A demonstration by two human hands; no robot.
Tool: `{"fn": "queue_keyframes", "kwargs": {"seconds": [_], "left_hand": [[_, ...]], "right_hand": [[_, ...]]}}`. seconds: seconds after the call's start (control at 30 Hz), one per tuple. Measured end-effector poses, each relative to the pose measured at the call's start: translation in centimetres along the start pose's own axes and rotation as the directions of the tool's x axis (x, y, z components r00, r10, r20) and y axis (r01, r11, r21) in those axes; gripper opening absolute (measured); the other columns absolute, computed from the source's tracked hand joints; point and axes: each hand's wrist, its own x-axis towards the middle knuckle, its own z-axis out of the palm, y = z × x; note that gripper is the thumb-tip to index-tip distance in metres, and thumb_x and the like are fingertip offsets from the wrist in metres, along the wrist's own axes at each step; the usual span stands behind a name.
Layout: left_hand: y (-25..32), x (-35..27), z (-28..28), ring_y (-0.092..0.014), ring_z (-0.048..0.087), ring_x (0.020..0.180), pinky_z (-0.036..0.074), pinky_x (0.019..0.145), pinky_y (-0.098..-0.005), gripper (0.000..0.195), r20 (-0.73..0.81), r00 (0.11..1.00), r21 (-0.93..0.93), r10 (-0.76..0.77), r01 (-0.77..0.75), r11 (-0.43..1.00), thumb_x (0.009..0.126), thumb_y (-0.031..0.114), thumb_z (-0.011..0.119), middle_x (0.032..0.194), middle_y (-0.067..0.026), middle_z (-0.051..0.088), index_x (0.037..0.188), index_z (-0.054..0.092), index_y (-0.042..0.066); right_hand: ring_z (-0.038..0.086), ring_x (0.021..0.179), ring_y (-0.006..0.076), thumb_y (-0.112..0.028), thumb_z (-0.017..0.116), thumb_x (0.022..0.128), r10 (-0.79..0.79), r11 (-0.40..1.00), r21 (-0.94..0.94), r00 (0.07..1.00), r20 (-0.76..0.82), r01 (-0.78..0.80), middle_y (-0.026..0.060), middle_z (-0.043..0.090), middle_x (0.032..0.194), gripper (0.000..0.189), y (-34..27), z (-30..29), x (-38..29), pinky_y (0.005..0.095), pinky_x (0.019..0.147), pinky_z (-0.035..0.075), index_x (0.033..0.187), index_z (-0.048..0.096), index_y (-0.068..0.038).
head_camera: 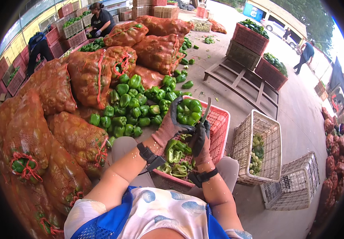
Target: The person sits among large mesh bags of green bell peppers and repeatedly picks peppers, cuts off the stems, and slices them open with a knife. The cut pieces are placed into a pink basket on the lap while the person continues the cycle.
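My gloved left hand (175, 118) grips a whole green bell pepper (189, 111), its stem end turned up towards me. In my gloved right hand (201, 140) is a knife (208, 108), its curved metal blade pointing up beside the pepper. Both hands are above a red plastic crate (222, 131) between my knees. Cut pepper pieces (176, 152) lie in that crate, partly hidden by my right hand and wrist. A heap of whole green bell peppers (133, 103) spreads over the floor just past my left hand.
Full orange mesh sacks (88, 77) crowd the left. At right stand a white crate (257, 143) holding pepper cores (257, 158) and a tipped grey crate (293, 182). Ahead, pepper-filled crates (251, 35) rest on a metal frame (240, 80). A person (101, 22) works at the back left.
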Motion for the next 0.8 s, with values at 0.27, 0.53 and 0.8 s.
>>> {"fn": "queue_keyframes", "kwargs": {"seconds": [0.27,0.53,0.8], "left_hand": [[-1.9,0.0,-2.4,-0.026,0.063,0.111,0.052,0.099,-0.0357,0.103,-0.124,0.992,0.337,-0.001,0.043,0.940,0.057,0.026,0.098,0.123,-0.0121,0.061,0.139,0.040,0.003],[-1.7,0.0,-3.0,-0.030,0.064,0.110,0.053,0.097,-0.0376,0.098,-0.147,0.988,0.413,-0.049,0.106,0.904,0.056,0.028,0.095,0.122,-0.0149,0.062,0.137,0.045,0.006],[1.0,-1.4,-2.8,-0.040,0.063,0.109,0.053,0.095,-0.0429,0.095,0.015,0.982,0.602,0.188,-0.159,0.782,0.061,0.027,0.091,0.121,-0.0210,0.061,0.139,0.044,0.000]], "right_hand": [[0.066,0.103,0.0302,-0.004,0.050,0.099,-0.295,0.734,-0.619,0.952,0.080,0.280,0.0203,0.061,0.130,0.044,-0.2,-0.6,-0.6,0.0366,0.086,0.054,0.142,0.049,0.002],[0.060,0.119,0.0418,-0.004,0.053,0.096,-0.212,0.492,-0.815,0.950,0.229,0.306,0.0279,0.058,0.133,0.059,-1.3,1.1,-2.4,0.0420,0.097,0.050,0.152,0.034,0.004],[0.062,0.074,0.0134,-0.012,0.056,0.100,0.128,0.937,-0.334,0.991,0.044,-0.106,0.0071,0.067,0.095,0.042,-1.9,1.6,-1.5,0.0278,0.062,0.050,0.141,0.048,-0.001]]}}
